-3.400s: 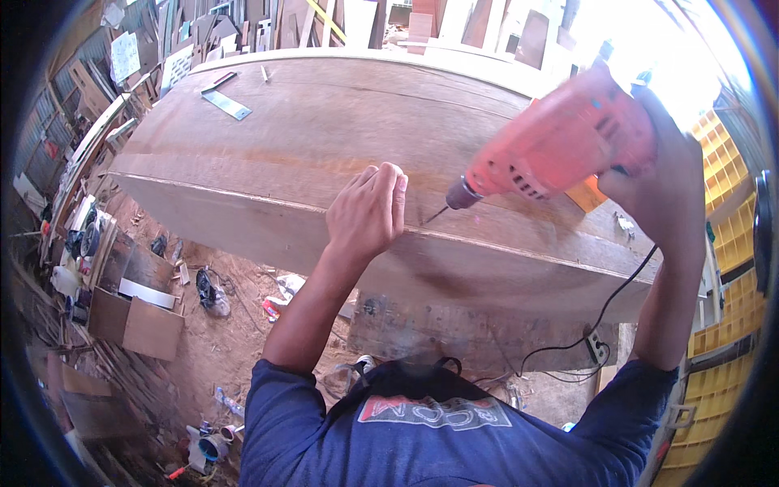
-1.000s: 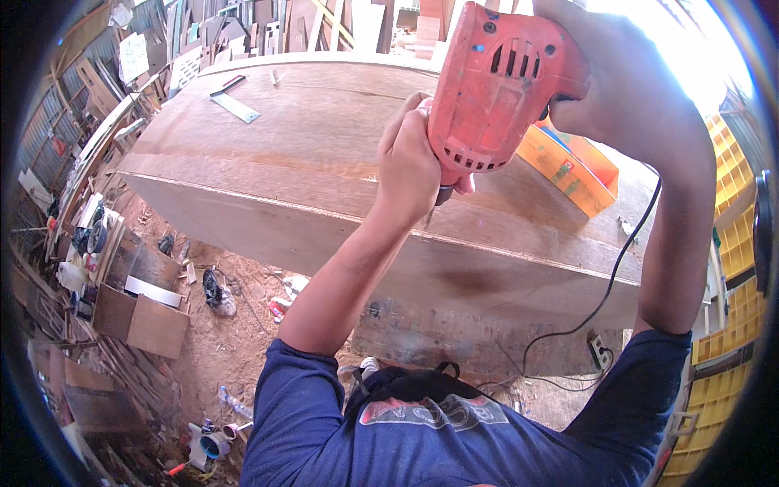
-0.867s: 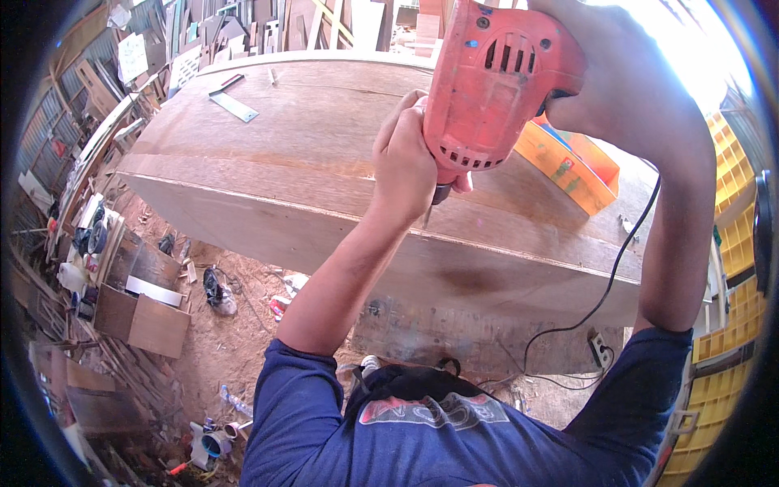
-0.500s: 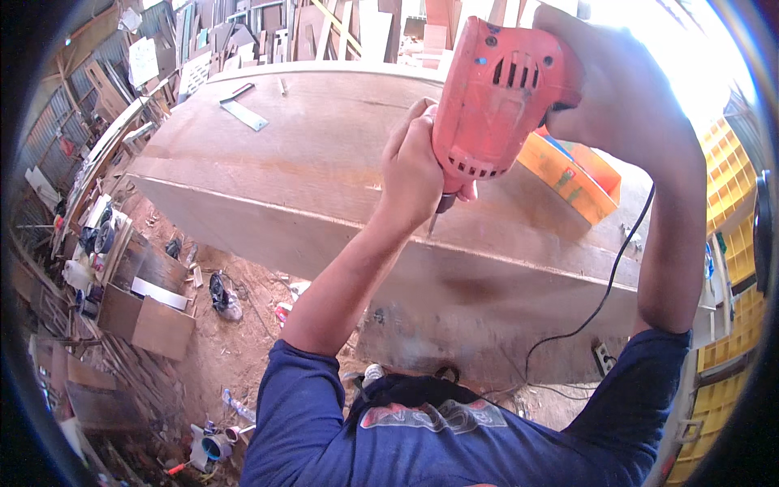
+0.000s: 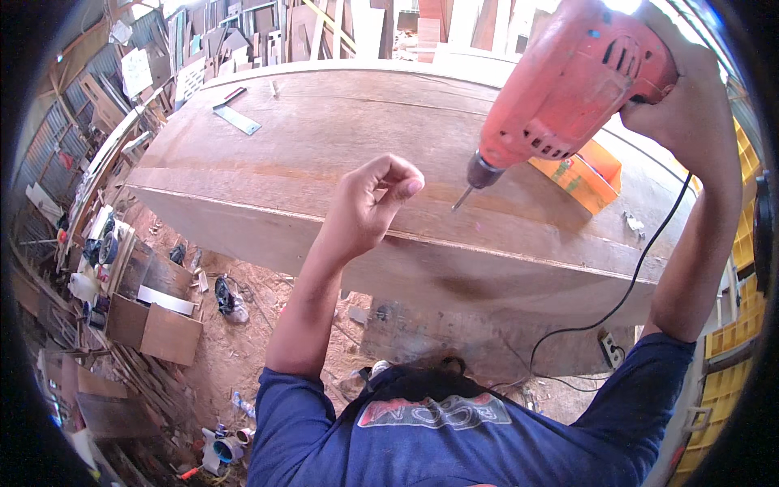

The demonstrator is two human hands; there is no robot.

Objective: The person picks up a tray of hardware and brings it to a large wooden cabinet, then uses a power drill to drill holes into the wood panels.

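Observation:
A red power drill (image 5: 568, 89) is held up at the right by my right hand (image 5: 688, 109), which is wrapped round its handle. Its dark chuck carries a thin bit (image 5: 462, 198) that points down and left, over the plywood top of a large wooden box (image 5: 324, 122). The tip looks close to the surface; whether it touches, I cannot tell. My left hand (image 5: 365, 203) hovers by the box's near edge, left of the bit and apart from the drill. Its fingers curl in against the thumb, and anything between them is hidden.
An orange open container (image 5: 586, 185) sits on the box behind the drill. A try square (image 5: 237, 118) lies at the far left. The drill's black cord (image 5: 629, 272) hangs over the near edge toward a socket strip (image 5: 608, 349). Boards lean at the back; scraps litter the floor.
My left hand has let go of the drill's front and moved left, its fingers curling. My right hand has drawn the drill to the right and tilted it, bringing the chuck and bit into sight.

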